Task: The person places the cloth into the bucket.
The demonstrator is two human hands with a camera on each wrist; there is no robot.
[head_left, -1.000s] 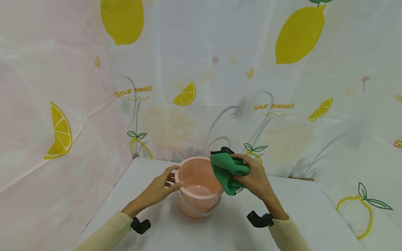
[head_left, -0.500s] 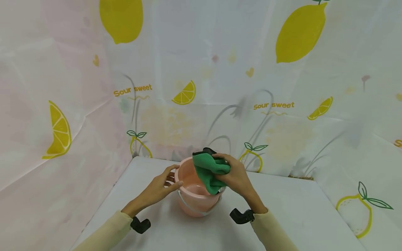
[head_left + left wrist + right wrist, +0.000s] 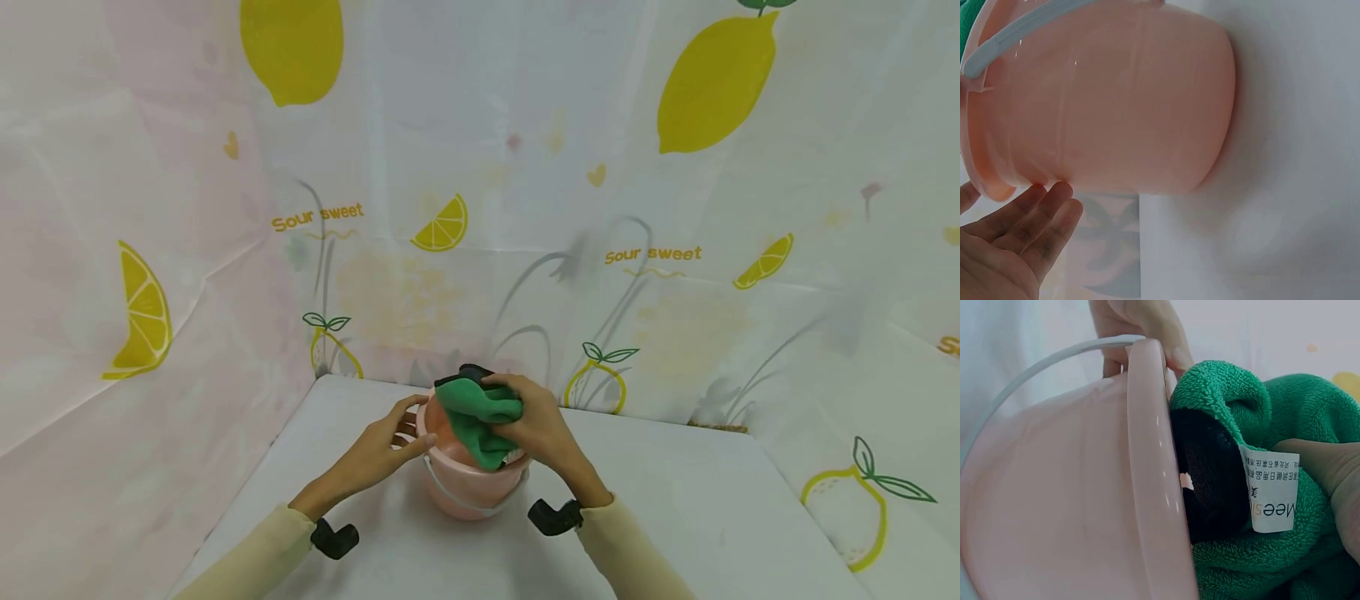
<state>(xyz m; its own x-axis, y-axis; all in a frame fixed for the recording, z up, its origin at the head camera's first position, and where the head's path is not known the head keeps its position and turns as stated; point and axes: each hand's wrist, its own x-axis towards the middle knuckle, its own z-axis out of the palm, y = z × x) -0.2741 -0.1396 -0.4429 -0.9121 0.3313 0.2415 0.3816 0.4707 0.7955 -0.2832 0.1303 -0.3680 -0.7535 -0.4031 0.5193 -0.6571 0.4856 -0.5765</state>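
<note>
A pink plastic bucket (image 3: 480, 485) stands upright on the white table. My left hand (image 3: 375, 450) steadies its left side, thumb over the rim and fingers against the outer wall; the left wrist view shows those fingertips (image 3: 1063, 190) touching the wall. My right hand (image 3: 536, 423) grips a bunched green terry cloth (image 3: 480, 417) over the bucket's mouth. Black material along the cloth (image 3: 1213, 462) and a white printed label (image 3: 1272, 487) face the rim in the right wrist view. The cloth hides much of the bucket's inside.
The bucket's pale handle (image 3: 1029, 34) hangs down across its front. White tabletop (image 3: 675, 500) surrounds the bucket. Lemon-printed sheeting (image 3: 480, 292) rises behind the table and at both sides.
My right hand has carried the green cloth leftward from the bucket's right edge to over its mouth, dropping slightly at the end. The left hand and the bucket have stayed put.
</note>
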